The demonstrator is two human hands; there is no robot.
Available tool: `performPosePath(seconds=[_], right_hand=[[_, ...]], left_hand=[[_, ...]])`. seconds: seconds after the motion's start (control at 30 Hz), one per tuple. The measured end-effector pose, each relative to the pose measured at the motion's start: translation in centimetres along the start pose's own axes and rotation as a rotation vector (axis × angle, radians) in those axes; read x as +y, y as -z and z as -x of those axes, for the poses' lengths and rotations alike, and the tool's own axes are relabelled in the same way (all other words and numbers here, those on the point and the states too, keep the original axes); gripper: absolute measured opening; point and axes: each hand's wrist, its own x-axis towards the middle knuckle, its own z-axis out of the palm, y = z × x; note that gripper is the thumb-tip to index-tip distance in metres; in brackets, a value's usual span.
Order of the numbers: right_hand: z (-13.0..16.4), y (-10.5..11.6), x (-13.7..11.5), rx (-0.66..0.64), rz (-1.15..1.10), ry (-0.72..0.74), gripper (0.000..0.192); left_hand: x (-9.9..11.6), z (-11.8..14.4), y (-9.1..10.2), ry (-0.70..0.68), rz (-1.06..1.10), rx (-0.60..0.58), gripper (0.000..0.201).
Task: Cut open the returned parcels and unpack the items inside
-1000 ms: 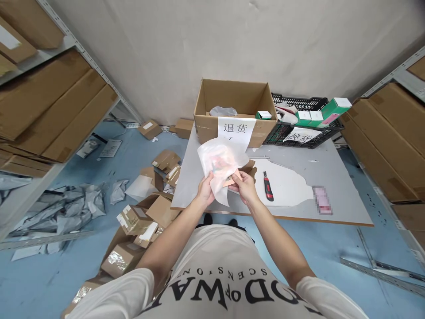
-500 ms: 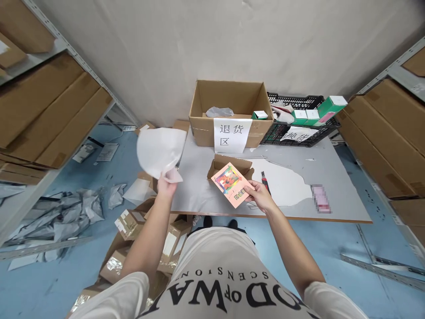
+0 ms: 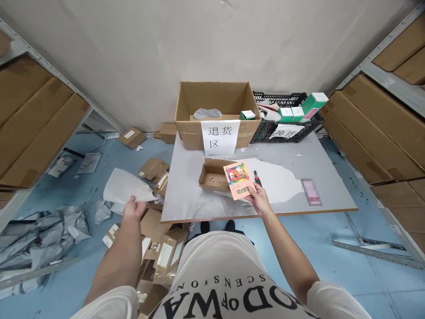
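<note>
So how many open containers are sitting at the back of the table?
2: a big cardboard box with a paper sign at back centre, and a black plastic crate just right of it, holding small green boxes. Others may be hidden behind them.

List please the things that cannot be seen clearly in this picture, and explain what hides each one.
- Pink object on the table, head view: pixelated, identity unreadable.
- Sign on the black crate: tilted and partly hidden, characters unreadable.
- Pink card in the right hand: print too small; a thumb covers its lower corner.
- Large cardboard box: its front wall hides most of the contents.
- White bag in the left hand: opaque, contents unseen.
</note>
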Motion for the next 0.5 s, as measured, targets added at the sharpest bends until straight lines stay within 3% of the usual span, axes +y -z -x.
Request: performPosePath(seconds=[0.23,0.4,0.5], right_hand=[[-1.1,-1.1,1.3,0.057,-0.047,0.044,0.042],[-1.3,-2.0,1.7,0.073,-0.097,0.048,0.041],[-1.2,-2.3,1.7,0.073,-0.098,0.051,0.041]], left_hand=[[1.7,-1.5,-6.7,-0.112,0.056,-0.198,0.037],[4.3,-1.9,-7.0,-0.066,-0.041,-0.173,0.096],[5.2,-1.1,-6.7,-0.070,-0.157,-0.275,0.107]])
